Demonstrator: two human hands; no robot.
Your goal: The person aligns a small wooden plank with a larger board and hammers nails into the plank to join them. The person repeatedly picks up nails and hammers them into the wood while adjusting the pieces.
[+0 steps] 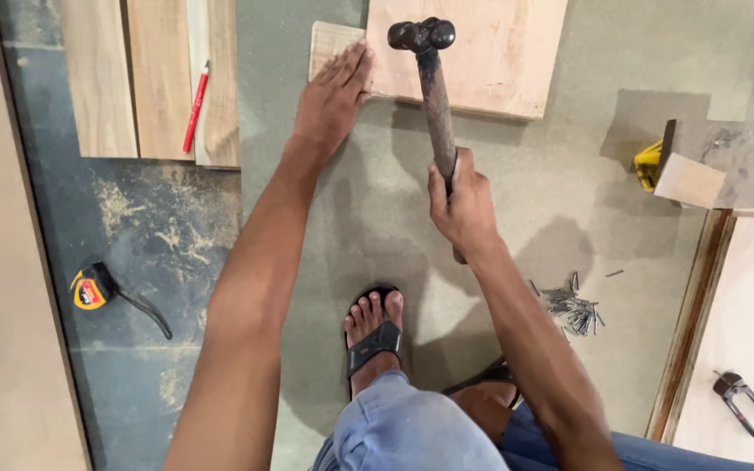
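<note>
Wooden block (332,45) lies under flat, spread left hand (333,92); right hand (462,205) grip clenches raised hammer (430,78).

no packages, signs or screens, small red label on yellow tape measure (89,290), lower left floor

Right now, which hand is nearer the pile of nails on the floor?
Right. The right hand grips the hammer handle just up-left of the nail pile; the left hand presses the small wood block, farther away.
</note>
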